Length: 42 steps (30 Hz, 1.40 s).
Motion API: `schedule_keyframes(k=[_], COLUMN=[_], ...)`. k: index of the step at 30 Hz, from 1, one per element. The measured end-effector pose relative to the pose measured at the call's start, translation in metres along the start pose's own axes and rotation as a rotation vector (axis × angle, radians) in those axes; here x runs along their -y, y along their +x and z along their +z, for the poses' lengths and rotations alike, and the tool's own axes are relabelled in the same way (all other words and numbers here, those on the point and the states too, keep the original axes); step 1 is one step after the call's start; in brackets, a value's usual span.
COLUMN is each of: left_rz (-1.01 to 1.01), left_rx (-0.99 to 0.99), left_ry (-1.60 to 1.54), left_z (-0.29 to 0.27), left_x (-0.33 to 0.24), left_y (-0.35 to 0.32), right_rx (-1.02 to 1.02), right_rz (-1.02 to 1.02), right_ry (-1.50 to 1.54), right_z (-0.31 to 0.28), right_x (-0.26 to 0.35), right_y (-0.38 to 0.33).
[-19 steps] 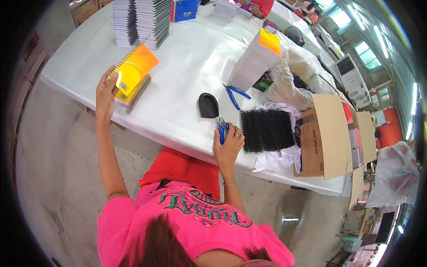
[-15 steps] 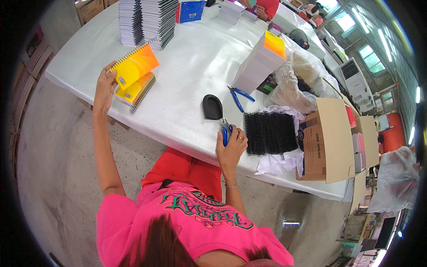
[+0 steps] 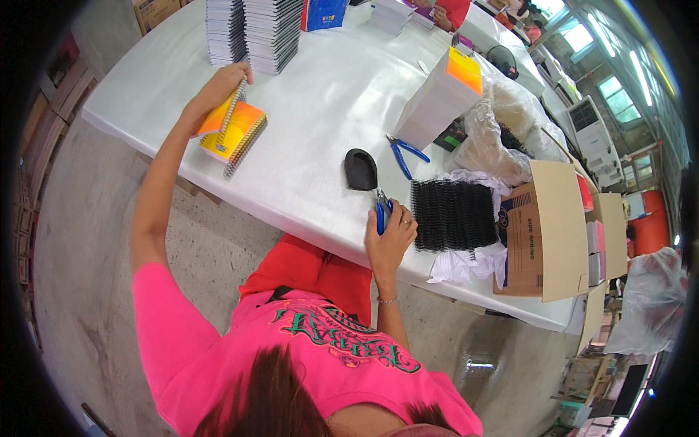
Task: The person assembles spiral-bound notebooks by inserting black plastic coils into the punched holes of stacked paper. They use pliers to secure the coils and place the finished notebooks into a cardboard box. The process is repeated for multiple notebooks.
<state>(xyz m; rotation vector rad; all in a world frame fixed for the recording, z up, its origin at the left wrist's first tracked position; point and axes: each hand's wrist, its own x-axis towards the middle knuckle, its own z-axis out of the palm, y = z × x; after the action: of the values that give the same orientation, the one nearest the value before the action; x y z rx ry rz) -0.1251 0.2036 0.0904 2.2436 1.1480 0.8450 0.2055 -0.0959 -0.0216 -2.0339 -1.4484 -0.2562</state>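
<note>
My left hand (image 3: 227,81) is closed on the spiral edge of an orange notebook (image 3: 218,118), held tilted over another notebook. That lower yellow-and-orange spiral notebook (image 3: 240,138) lies near the table's front left edge. My right hand (image 3: 393,234) grips blue-handled wire cutters (image 3: 381,213) resting on the table, their jaws pointing away from me. Just beyond the jaws sits a black, rounded holder (image 3: 360,170). Blue-handled pliers (image 3: 403,154) lie spread beside it. To the right of my right hand is a bundle of black spiral coils (image 3: 453,216) on white paper.
Two tall stacks of spiral notebooks (image 3: 271,36) stand at the far left. A tall stack of unbound orange-covered pages (image 3: 437,102), plastic bags (image 3: 495,138) and an open cardboard box (image 3: 542,233) occupy the right side. Another person's hand (image 3: 441,16) shows at the far end.
My left hand has moved away from me and to the right, turning the held notebook from face-up to steeply tilted. My right hand still holds the wire cutters; the view has shifted slightly.
</note>
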Motion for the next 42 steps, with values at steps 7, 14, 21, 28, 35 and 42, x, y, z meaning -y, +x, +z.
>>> schedule_keyframes(k=[7, 14, 21, 28, 35, 42], left_rz=[0.041, 0.009, 0.033, 0.104, 0.114, 0.095], left_rx=[0.203, 0.183, 0.204, 0.153, 0.130, 0.160], left_ry=[0.151, 0.154, 0.236, 0.271, 0.244, 0.296], left_z=[0.027, 0.037, 0.039, 0.042, 0.053, 0.052], left_x=[0.019, 0.014, 0.006, 0.014, 0.018, 0.006], left_y=[0.004, -0.004, -0.005, -0.009, -0.003, -0.006], right_rx=[0.024, 0.028, 0.026, 0.024, 0.007, -0.006], right_rz=[0.017, 0.002, 0.012, 0.013, -0.001, -0.025], right_ry=[0.015, -0.001, 0.007, 0.002, -0.046, -0.048], right_z=[-0.002, -0.001, -0.002, 0.000, 0.006, 0.006], right_x=[0.003, 0.000, 0.002, 0.004, -0.004, -0.003], right_y=[0.001, 0.000, 0.000, 0.000, -0.003, -0.003])
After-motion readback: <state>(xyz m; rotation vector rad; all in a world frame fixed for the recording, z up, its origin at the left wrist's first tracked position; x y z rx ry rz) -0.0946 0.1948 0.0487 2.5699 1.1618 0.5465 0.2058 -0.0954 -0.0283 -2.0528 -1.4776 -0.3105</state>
